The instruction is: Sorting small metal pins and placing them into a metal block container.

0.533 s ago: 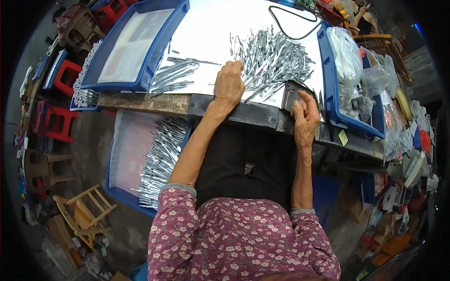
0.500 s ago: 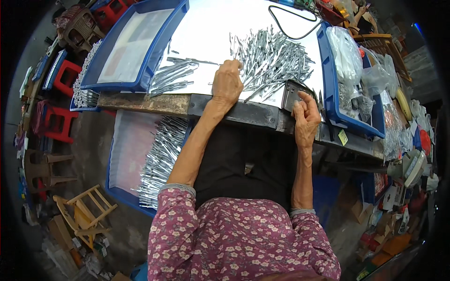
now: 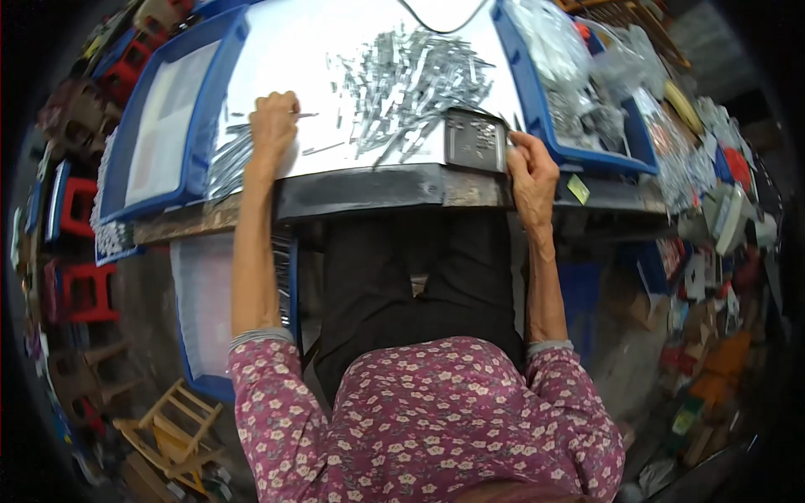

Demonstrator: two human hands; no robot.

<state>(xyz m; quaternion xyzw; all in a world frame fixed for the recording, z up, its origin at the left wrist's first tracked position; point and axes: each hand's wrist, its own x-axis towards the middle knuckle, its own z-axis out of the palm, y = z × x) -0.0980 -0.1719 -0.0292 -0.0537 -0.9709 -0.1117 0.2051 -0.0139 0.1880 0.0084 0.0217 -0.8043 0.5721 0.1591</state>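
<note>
My left hand (image 3: pixel 274 126) is closed, knuckles up, over the front left of the white tabletop. A slim metal piece (image 3: pixel 308 115) sticks out from its fingers. Just below it lies a small stack of similar slim metal pieces (image 3: pixel 231 163). My right hand (image 3: pixel 534 172) has its fingers pinched at the right edge of a small dark tray (image 3: pixel 453 155) holding tiny metal parts. What is between those fingertips is hidden. A large loose heap of slim metal pieces (image 3: pixel 411 80) spreads behind the tray.
A blue bin (image 3: pixel 194 134) stands at the left of the table, another blue bin (image 3: pixel 537 92) with plastic bags at the right. Below the table edge is a further blue bin (image 3: pixel 201 318). A wooden stool (image 3: pixel 172 432) and red stools (image 3: pixel 88 289) stand on the floor at left.
The view has swung to the right. My left hand has gone from the heap leftward to the small stack with a slim metal piece. My right fingers have come to the small tray's edge.
</note>
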